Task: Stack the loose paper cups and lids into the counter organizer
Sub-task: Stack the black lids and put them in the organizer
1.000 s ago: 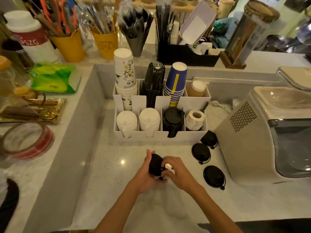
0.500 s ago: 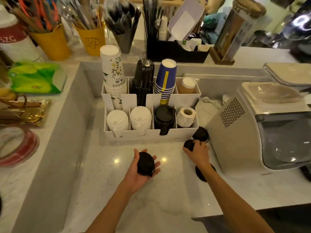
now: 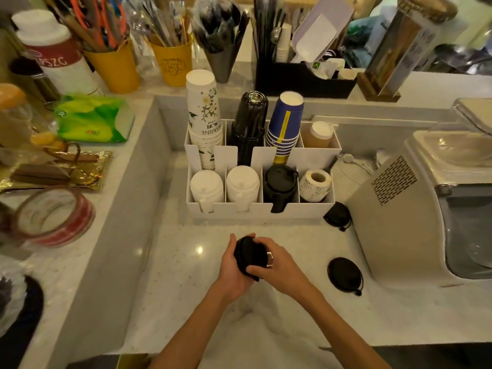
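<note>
Both hands meet over the counter below the white organizer (image 3: 266, 213). My left hand (image 3: 234, 270) cups a small stack of black lids (image 3: 250, 255) and my right hand (image 3: 277, 265) presses against it from the right. Two loose black lids lie on the counter: one (image 3: 337, 215) by the organizer's right corner, one (image 3: 345, 274) nearer me. The organizer's back row holds stacks of white floral cups (image 3: 203, 115), black cups (image 3: 249, 123) and blue cups (image 3: 285, 123). Its front row holds white lids (image 3: 206, 186), more white lids (image 3: 242, 183), black lids (image 3: 279, 183) and a label roll (image 3: 315, 183).
A beige machine (image 3: 415, 209) stands at the right, close to the loose lids. A raised ledge on the left carries tape rolls (image 3: 53, 217) and a green packet (image 3: 93, 119). Yellow pots (image 3: 170, 59) with utensils and a black box (image 3: 303, 78) line the back shelf.
My right hand took a lid from the counter near the machine and came back to the left hand's stack. One fewer loose lid lies on the counter.
</note>
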A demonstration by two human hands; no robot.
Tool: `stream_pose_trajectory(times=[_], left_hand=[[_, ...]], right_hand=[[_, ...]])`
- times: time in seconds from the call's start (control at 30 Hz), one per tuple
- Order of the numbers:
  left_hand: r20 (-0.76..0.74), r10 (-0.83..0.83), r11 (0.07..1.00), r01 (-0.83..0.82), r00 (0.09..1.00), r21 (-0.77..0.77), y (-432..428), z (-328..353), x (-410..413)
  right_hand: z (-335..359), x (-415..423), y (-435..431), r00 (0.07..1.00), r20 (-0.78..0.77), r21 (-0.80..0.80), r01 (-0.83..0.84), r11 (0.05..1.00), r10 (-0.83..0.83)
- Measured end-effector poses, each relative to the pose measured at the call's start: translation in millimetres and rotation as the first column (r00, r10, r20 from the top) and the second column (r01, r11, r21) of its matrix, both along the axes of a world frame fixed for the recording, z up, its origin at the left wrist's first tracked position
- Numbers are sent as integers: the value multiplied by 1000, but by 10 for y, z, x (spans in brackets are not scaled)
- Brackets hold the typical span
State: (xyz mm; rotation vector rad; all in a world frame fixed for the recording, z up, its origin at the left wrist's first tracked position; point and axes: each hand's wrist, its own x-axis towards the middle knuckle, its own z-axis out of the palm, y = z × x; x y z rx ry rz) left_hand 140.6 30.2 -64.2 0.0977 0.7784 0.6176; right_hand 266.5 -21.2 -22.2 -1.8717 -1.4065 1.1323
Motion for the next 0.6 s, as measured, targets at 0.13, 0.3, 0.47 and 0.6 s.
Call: stream_pose_trajectory(times=[0.13,0.3,0.47,0.6], left_hand=[[-11,29,999,-29,1000,19,-24,11,9],[-55,-26,1000,27,998,15,-60,5,30],[-147,4,997,7,989,74,-87,-3,151],[-153,-47,994,62,987,94,-110,-35,145]], right_hand=[[31,19,23,998,-68,-39,-11,999,8],[74,144,33,991,-69,-40,-116,992,113],[68,74,-25,998,51,-100,43,994,-38],[94,96,-40,996,68,-166,-44,985,56]])
